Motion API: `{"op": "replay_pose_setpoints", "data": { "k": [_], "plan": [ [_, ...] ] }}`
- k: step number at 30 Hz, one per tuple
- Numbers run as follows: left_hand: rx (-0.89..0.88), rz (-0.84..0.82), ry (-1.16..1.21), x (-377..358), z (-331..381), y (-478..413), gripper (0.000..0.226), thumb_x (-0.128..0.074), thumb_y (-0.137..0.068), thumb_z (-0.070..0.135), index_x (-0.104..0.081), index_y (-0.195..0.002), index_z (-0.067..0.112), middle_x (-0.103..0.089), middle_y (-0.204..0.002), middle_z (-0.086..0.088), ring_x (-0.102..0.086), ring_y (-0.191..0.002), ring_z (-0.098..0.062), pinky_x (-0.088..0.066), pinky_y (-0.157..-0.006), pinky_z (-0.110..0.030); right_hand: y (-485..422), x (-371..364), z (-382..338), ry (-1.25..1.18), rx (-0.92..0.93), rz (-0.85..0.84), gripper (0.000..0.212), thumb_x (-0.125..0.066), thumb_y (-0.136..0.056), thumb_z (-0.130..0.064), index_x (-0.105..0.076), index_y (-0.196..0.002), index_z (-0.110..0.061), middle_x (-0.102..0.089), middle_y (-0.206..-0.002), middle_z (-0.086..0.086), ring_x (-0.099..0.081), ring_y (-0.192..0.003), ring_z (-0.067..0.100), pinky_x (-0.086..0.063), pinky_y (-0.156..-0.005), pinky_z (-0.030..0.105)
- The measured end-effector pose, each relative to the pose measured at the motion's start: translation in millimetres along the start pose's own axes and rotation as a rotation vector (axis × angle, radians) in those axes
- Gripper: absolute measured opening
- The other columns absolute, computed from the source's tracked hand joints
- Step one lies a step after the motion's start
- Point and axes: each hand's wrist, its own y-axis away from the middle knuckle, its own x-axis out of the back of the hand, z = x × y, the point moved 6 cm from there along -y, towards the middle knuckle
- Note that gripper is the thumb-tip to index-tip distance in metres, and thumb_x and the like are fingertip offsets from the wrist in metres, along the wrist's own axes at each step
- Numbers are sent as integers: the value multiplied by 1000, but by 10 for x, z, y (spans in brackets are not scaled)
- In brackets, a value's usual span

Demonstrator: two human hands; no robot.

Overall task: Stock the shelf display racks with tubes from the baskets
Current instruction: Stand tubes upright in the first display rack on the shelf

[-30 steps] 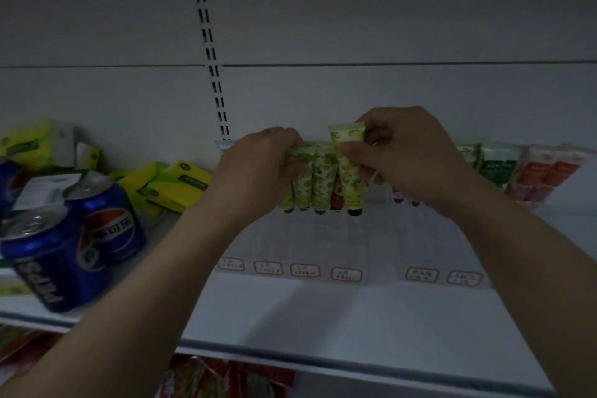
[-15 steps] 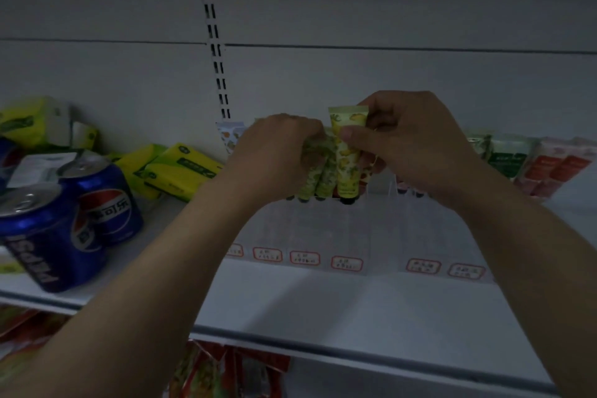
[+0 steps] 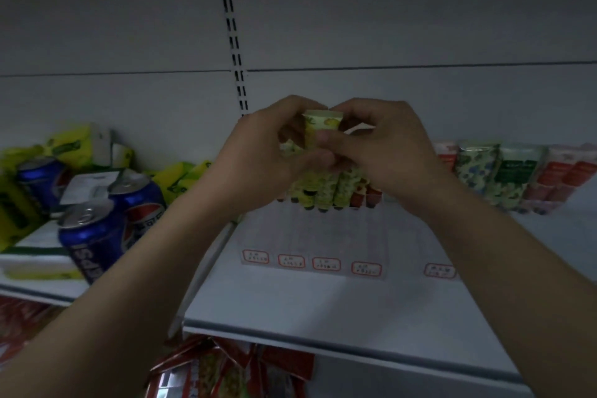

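Head-height view of a dim, white shop shelf [image 3: 323, 310], with two bare forearms reaching up from the near corners and meeting at centre frame.

Right hand [image 3: 384, 152]: thumb and curled fingers pinched on a yellow-green tube [image 3: 321, 126] with a lemon print, held upright, flat crimped end on top, poking up between both hands.

Left hand [image 3: 265, 152]: touching the right hand, fingers curled round a bundle of tubes [image 3: 326, 191] with similar fruit prints, dark caps pointing down, hanging just below both hands. Exact count of the bundle hard to tell; a few red tubes at its right edge.

Directly under the hands, on the shelf: a clear display rack [image 3: 290, 229], divided into narrow lanes, with a row of red-bordered price labels [image 3: 326, 263] along its near edge. Label print too blurred to read. Held tubes above the far part of the rack; whether touching it, impossible to tell.

To the right, at the far edge of the shelf: a row of stocked tubes [image 3: 504, 174], upright side by side, in green, floral and red.

To the left, on a neighbouring shelf section: blue Pepsi cans [image 3: 93, 236], a white card [image 3: 89, 187] resting on their tops, and yellow-green packets [image 3: 68, 145] piled behind them.

On the back wall, above the hands: a slotted metal upright [image 3: 234, 42]. Below the shelf, at the near edge: red foil packets [image 3: 226, 368].
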Motion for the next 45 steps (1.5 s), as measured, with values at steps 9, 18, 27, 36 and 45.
{"op": "replay_pose_setpoints", "data": {
  "k": [9, 18, 27, 36, 45],
  "plan": [
    [212, 97, -114, 354, -580, 203, 24, -78, -76, 24, -60, -92, 23, -65, -83, 7, -61, -73, 0, -50, -61, -17, 3, 43, 25, 179, 11, 27, 14, -67, -87, -19, -67, -93, -31, -68, -85, -8, -68, -80, 15, -58, -72, 43],
    [382, 149, 176, 62, -803, 227, 24, -78, -75, 6, -58, -88, 6, -66, -78, -7, -65, -57, -13, -45, -46, -13, -5, 31, 149, 318, 35, 2, 12, -67, -87, -19, -68, -95, -28, -67, -85, -12, -63, -77, 3, -54, -72, 19],
    [402, 169, 114, -73, -887, 171, 23, -80, -73, 8, -60, -81, 15, -66, -83, -4, -68, -65, -18, -52, -49, -20, 30, -192, 140, 775, 317, 75, 26, -67, -81, -31, -68, -103, -19, -58, -96, -3, -50, -95, 23, -30, -78, 29],
    [222, 114, -198, -141, -793, 113, 18, -75, -78, 13, -62, -91, 14, -63, -78, -1, -58, -75, -20, -46, -64, -33, 2, -412, 337, 940, 324, 47, 31, -57, -80, -33, -73, -98, -13, -68, -92, 8, -57, -94, 33, -37, -87, 41],
    [99, 122, -344, -195, -729, 34, 23, -72, -77, 12, -67, -99, 9, -64, -92, -10, -58, -87, -28, -49, -71, -40, -90, -414, 345, 827, 283, 36, 17, -60, -84, -19, -69, -88, -5, -60, -82, 12, -48, -91, 28, -38, -72, 32]
  ]
}}
